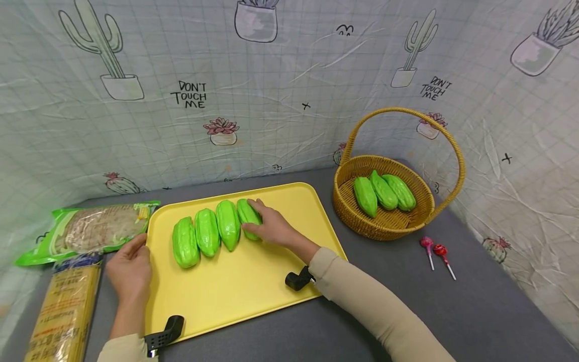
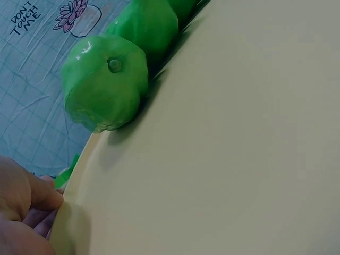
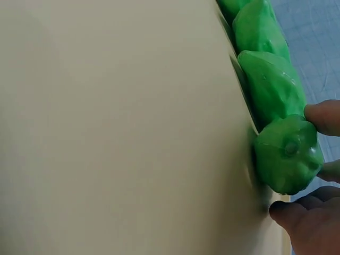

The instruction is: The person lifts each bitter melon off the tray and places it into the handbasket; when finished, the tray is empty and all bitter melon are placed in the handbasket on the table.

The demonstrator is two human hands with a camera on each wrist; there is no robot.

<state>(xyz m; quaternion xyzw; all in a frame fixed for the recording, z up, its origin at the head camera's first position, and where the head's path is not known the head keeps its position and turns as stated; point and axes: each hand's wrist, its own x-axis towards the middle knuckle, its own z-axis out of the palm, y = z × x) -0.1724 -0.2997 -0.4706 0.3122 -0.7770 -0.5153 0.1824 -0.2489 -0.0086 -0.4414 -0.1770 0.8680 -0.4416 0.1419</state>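
Four lumpy green bitter melons stand in a slanting row on the yellow tray (image 1: pixel 235 291), toward its far side. My right hand (image 1: pixel 274 227) is at the rightmost bitter melon (image 1: pixel 248 215), its fingers and thumb around that melon's sides. In the right wrist view this bitter melon (image 3: pixel 289 154) shows its stem end, a fingertip against it and the thumb close below. My left hand (image 1: pixel 132 269) holds the tray's left rim; the left wrist view has its thumb (image 2: pixel 48 195) on the edge, other fingers partly hidden behind. Nearest it is the leftmost bitter melon (image 1: pixel 185 243).
A wicker basket (image 1: pixel 379 231) with a tall handle stands right of the tray, with three bitter melons (image 1: pixel 383 191) inside. Two lollipops (image 1: pixel 441 250) lie before it. Left of the tray are a green-edged packet (image 1: pixel 99 229) and a pack of yellow noodles (image 1: pixel 68 311). A printed cloth hangs behind.
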